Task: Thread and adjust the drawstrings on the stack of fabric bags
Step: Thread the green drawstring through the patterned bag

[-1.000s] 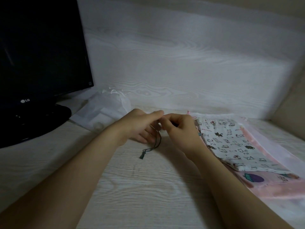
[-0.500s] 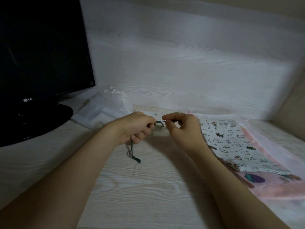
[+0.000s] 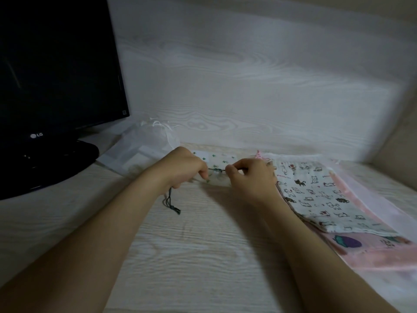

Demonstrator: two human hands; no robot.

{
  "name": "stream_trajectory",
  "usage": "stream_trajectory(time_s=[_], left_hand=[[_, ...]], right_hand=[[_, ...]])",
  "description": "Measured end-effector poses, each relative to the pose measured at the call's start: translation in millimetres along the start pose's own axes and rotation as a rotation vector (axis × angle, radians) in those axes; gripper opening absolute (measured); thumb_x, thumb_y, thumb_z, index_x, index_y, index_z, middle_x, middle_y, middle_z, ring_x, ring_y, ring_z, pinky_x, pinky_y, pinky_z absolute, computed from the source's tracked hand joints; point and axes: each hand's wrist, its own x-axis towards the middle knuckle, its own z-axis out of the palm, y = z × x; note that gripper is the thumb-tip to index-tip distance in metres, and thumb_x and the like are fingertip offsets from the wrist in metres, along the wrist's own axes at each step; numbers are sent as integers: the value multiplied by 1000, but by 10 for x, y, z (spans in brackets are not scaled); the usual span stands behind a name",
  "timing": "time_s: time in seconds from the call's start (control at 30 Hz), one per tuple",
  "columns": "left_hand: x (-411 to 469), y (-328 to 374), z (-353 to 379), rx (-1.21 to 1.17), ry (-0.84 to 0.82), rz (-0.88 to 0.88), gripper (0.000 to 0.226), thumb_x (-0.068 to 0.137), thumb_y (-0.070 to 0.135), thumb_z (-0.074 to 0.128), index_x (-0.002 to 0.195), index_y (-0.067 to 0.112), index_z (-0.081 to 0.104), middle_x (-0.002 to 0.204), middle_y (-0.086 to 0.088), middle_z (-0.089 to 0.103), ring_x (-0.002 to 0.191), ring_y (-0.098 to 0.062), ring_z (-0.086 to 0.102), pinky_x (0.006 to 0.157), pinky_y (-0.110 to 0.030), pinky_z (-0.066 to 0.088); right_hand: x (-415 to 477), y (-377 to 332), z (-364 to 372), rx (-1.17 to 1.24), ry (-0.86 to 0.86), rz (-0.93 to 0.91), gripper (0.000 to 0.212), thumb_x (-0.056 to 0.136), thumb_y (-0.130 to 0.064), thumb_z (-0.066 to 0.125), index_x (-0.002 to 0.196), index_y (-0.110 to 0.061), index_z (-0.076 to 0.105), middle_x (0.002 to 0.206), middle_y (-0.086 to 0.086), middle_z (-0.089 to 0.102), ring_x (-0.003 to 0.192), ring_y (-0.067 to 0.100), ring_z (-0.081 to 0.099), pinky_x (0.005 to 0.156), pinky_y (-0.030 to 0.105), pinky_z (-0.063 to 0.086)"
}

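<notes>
On the wooden table [image 3: 191,256], a pink bag [image 3: 372,256] lies under the cat-print bag [image 3: 316,193] and shows at its near side. Left of the cat-print bag, a dark cord [image 3: 172,202] hangs its knotted end from the left hand [image 3: 185,168], whose fingers curl round it. The right hand [image 3: 250,177], at the cat-print bag's left edge, pinches the same cord, taut between both hands. Just beyond them lies a green-print bag [image 3: 222,158]. Farther left of the cat-print bag sit a sheer white pouch [image 3: 146,143] and a black monitor [image 3: 58,82].

Matt wood-grain desk [image 3: 191,256], cloth bags [image 3: 316,190]
</notes>
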Motion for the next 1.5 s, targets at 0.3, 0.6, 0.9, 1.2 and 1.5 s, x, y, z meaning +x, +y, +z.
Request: stream_trajectory(time_s=[0.3,0.6,0.9,1.2,1.5], left_hand=[[18,-3,-2,-176,-1,13,8,83,18,70,80,11,73,68,-3,39,53,-15,29,47,-27,25],[-9,74,183,-535,57,242,28,100,13,60,75,2,66,91,-19,75,83,-24,72,83,-40,64],[-49,81,271,-675,-14,220,27,105,16,51,79,12,50,71,-7,60,59,-17,48,47,-27,33],[-42,53,323,-359,-35,157,19,101,18,47,82,18,52,71,-2,57,61,-15,41,51,-27,29],[-68,44,333,-273,-50,188,20,101,17,45,85,17,56,72,-1,60,63,-16,46,55,-29,34]], right_hand=[[17,-41,14,164,62,56,50,60,-92,59,74,-45,70,76,-7,72,100,30,66,100,57,48],[-30,-85,13,186,6,56,39,58,-81,65,76,-46,69,68,-8,66,97,32,66,100,57,50],[-65,-105,51,159,-35,-61,41,72,-64,61,64,-23,62,56,-12,57,67,14,54,88,48,50],[-150,-198,-57,365,-119,-173,38,100,-23,57,66,-14,44,57,-12,38,56,7,34,49,20,27],[-159,-197,-26,380,-112,-272,27,99,-15,57,72,-12,62,60,-11,53,61,6,48,56,22,37]])
